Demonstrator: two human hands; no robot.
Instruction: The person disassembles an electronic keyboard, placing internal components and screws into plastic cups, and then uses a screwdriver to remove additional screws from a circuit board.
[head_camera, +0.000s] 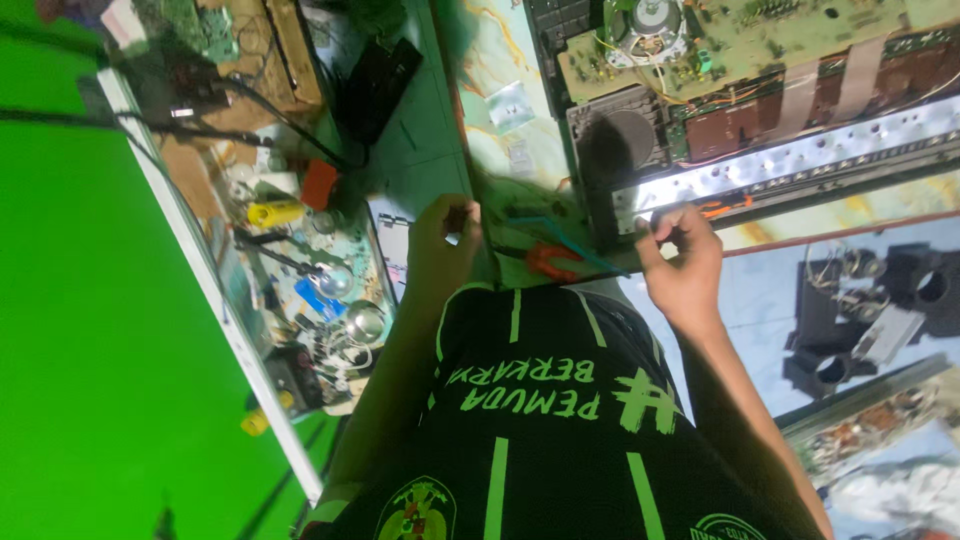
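Observation:
My left hand (445, 245) is closed around the end of a thin dark tool. Its shaft runs right to a red grip (550, 262) lying in front of my black and green shirt. A teal wire (572, 242) crosses just above the red grip. My right hand (682, 262) has thumb and forefinger pinched together at the near edge of an opened electronic chassis (800, 150). It is next to a bright metal strip (820, 155) and a small orange part (725, 207). What the pinch holds is too small to see.
The chassis shows green and brown circuit boards, a round speaker (650, 22) and a dark speaker grille (620, 140). A cluttered shelf at left holds a yellow object (275, 212), metal tins (365, 320) and cables. Black speaker housings (860, 320) lie at right. A green wall fills the left.

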